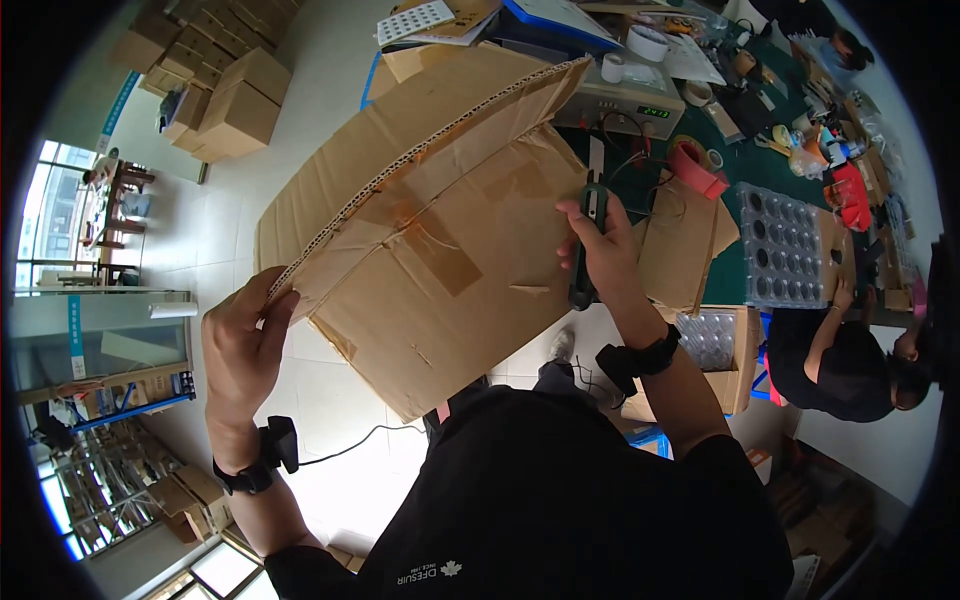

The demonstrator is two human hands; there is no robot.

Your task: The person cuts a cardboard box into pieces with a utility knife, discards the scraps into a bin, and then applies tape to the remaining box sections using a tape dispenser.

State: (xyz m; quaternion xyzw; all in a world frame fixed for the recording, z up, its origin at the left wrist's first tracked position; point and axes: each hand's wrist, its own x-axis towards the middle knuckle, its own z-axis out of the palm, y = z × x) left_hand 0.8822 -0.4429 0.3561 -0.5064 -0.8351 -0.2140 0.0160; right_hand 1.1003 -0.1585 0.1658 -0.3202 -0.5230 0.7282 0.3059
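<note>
I hold a large brown corrugated cardboard box (440, 240) up in front of me, tilted, with old tape marks on its side. My left hand (240, 335) grips the lower left corner of a flap. My right hand (600, 250) is at the box's right edge, closed around a dark green utility knife (590, 225) whose blade end points up along the cardboard. Both wrists wear black bands.
A green-topped workbench (740, 170) to the right carries tape rolls, a device with a green display (625, 105), plastic blister trays (785, 245) and small cardboard pieces. Another person in black (840, 360) sits at the right. Stacked cartons (215, 80) stand on the floor upper left.
</note>
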